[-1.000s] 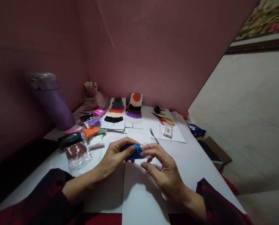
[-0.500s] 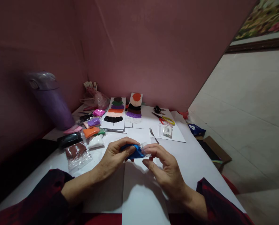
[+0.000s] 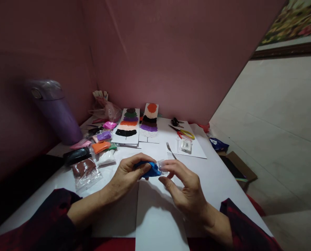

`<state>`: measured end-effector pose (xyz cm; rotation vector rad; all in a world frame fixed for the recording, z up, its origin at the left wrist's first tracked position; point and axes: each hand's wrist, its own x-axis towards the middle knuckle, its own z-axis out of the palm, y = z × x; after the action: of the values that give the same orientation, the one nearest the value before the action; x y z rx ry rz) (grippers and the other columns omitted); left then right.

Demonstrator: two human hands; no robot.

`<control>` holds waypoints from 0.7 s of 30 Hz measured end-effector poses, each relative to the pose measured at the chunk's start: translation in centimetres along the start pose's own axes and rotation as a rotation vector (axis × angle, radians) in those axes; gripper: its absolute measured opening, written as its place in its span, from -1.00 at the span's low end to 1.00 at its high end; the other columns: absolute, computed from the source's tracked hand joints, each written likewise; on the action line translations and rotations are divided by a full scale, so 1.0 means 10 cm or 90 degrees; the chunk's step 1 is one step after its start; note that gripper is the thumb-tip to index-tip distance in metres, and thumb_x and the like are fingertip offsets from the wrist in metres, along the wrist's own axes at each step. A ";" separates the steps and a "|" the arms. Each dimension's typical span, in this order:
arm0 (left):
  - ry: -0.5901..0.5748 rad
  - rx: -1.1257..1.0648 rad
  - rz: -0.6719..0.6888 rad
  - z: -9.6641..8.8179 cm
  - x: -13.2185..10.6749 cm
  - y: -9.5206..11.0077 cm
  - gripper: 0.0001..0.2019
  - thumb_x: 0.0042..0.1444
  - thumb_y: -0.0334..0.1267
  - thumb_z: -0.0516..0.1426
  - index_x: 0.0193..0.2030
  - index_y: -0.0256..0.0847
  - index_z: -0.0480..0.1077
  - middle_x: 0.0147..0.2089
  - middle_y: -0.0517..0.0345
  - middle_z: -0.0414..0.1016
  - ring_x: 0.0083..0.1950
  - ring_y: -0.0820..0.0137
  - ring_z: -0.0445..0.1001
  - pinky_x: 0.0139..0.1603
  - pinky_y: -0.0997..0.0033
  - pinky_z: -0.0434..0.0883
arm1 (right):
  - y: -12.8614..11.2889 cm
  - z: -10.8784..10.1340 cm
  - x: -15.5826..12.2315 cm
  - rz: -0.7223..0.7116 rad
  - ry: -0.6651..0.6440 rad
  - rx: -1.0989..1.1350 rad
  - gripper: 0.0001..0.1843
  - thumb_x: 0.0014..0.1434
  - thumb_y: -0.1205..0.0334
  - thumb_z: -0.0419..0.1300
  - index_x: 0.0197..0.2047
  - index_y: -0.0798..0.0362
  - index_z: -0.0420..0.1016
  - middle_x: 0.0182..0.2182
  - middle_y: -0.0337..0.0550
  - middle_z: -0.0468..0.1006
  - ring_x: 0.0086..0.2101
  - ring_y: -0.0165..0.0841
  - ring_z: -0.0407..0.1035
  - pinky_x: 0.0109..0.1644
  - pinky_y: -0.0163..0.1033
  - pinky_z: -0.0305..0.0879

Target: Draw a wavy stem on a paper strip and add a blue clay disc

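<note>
My left hand [image 3: 131, 169] is closed around a small clear bag of blue modelling clay [image 3: 153, 170], thumb on top and fingers behind. The clear mouth of the bag [image 3: 161, 166] points right. At that end, the fingertips of my right hand [image 3: 183, 184] touch the plastic, its thumb held apart below them. Both hands are above a white paper strip [image 3: 160, 223] that reaches the table's near edge. Part of the clay is hidden by the left fingers.
Bagged clay in several colours, including a brown pack [image 3: 84, 168], lies left, by a purple bottle [image 3: 56, 115]. Two painted cards [image 3: 126, 139] stand behind. A fork [image 3: 170, 149], scissors [image 3: 185, 134] and a white packet [image 3: 186, 145] lie right of centre.
The right fingers have shifted very slightly at the bag's clear mouth. The left hand keeps its hold on the blue clay bag, and the view has moved a little.
</note>
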<state>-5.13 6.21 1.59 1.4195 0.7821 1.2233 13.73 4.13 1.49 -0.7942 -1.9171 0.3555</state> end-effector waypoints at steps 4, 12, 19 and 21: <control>-0.020 0.008 0.010 0.01 -0.02 0.01 -0.83 0.09 -0.20 0.23 -0.26 -0.27 0.52 -0.41 0.17 0.44 -0.43 0.52 0.36 -0.41 0.54 0.35 | 0.02 0.02 -0.01 -0.064 -0.001 -0.097 -0.79 0.15 0.50 0.17 -0.13 0.14 0.42 -0.28 -0.01 0.55 -0.27 -0.25 0.43 -0.25 -0.13 0.46; -0.011 0.056 0.021 0.01 -0.02 0.00 -0.86 0.11 -0.25 0.20 -0.27 -0.28 0.51 -0.40 0.15 0.46 -0.42 0.50 0.36 -0.40 0.52 0.34 | 0.00 0.04 -0.01 -0.017 -0.032 -0.092 -0.75 0.15 0.53 0.13 -0.09 0.16 0.42 -0.25 0.03 0.55 -0.26 -0.25 0.43 -0.23 -0.12 0.45; -0.016 0.069 0.036 0.00 -0.01 0.01 -0.88 0.13 -0.28 0.18 -0.26 -0.25 0.52 -0.38 0.15 0.47 -0.39 0.49 0.38 -0.37 0.51 0.35 | -0.01 0.03 0.01 0.165 -0.017 0.097 -0.84 0.10 0.47 0.16 -0.27 0.04 0.43 -0.22 -0.11 0.54 -0.25 -0.32 0.44 -0.27 -0.23 0.44; -0.012 0.066 0.039 0.00 -0.02 0.00 -0.88 0.12 -0.28 0.18 -0.26 -0.25 0.52 -0.37 0.15 0.48 -0.39 0.49 0.38 -0.37 0.51 0.35 | -0.01 0.03 0.00 0.121 -0.002 0.069 -0.80 0.12 0.49 0.14 -0.21 0.05 0.45 -0.21 -0.08 0.54 -0.22 -0.31 0.44 -0.25 -0.23 0.43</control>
<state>-5.21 6.05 1.56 1.5473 0.8034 1.2290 13.44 4.09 1.38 -0.9064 -1.8128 0.5719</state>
